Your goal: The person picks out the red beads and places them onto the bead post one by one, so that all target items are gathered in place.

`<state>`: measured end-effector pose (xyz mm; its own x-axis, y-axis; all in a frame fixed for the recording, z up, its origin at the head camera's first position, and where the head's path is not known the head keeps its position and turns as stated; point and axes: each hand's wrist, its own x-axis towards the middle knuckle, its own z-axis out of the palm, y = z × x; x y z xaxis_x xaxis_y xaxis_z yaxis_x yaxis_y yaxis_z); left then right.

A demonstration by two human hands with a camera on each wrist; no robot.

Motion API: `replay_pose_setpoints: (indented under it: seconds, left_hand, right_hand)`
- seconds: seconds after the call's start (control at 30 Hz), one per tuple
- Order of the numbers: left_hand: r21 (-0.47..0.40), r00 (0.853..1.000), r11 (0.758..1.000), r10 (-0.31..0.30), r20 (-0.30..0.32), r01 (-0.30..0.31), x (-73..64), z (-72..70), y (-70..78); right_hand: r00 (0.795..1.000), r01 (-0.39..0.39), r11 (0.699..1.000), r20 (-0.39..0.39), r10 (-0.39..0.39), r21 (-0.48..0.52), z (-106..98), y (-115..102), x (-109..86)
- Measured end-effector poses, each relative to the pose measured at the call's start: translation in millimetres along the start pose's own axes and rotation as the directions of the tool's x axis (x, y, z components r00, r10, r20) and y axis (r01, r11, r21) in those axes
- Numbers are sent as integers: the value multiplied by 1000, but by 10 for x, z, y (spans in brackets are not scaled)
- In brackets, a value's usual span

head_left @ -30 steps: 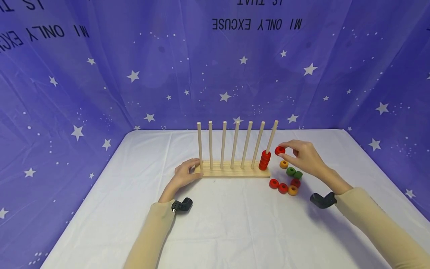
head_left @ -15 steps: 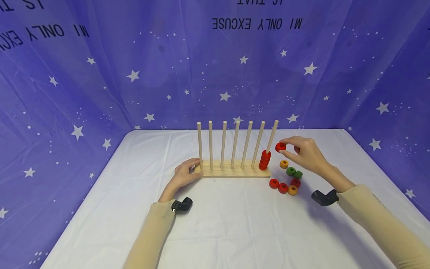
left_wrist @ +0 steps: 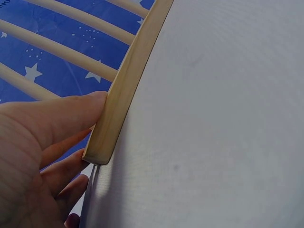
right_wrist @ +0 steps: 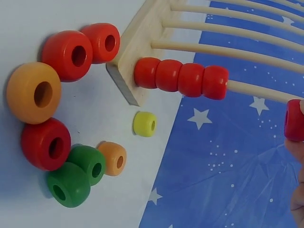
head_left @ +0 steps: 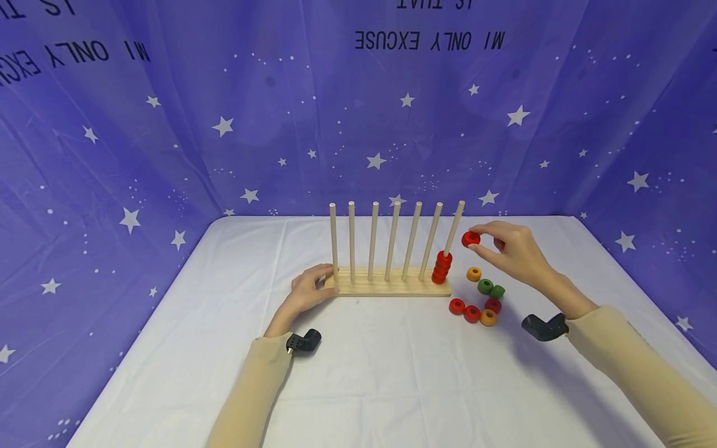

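Observation:
My right hand [head_left: 516, 250] pinches a red bead [head_left: 471, 239] between thumb and fingertips, just right of the end peg [head_left: 455, 228]. In the right wrist view, the same held bead [right_wrist: 294, 120] shows at the right edge, near the peg's tip. Several red beads [head_left: 442, 268] are stacked at the bottom of that peg. The wooden peg stand [head_left: 392, 287] has a row of several upright pegs; the others are bare. My left hand [head_left: 307, 289] grips the stand's left end. In the left wrist view, its thumb presses the base's edge [left_wrist: 124, 90], with the fingers behind.
On the white cloth [head_left: 381, 373], right of the stand, lie loose beads: several red [right_wrist: 67, 56], two orange [right_wrist: 34, 93], two green [right_wrist: 69, 185] and one yellow [right_wrist: 144, 124]. A purple star-patterned curtain [head_left: 313, 112] closes off the back and sides.
My right hand has risen and shifted slightly right, carrying the red bead up beside the end peg. The left hand and the stand have stayed in place.

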<state>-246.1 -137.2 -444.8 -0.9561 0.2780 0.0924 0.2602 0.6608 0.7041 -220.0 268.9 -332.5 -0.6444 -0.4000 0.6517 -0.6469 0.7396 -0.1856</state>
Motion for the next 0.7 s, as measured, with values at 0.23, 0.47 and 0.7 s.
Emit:
replay_pose_setpoints:
  seconds: [0.23,0.47,0.7]
  left_hand:
    - [-4,1000,1000,11,1,-11,5,-1,10]
    - [-4,1000,1000,13,2,-13,-2,-6,7]
    - [-1,1000,1000,3,0,-3,-9,-2,13]
  right_hand:
    - [999,15,1000,-32,-14,20,-22,-25,31]
    - [998,27,1000,-57,-26,12,-70,-47,83]
    - [997,25,999,-79,-22,36,-117,-77,117]
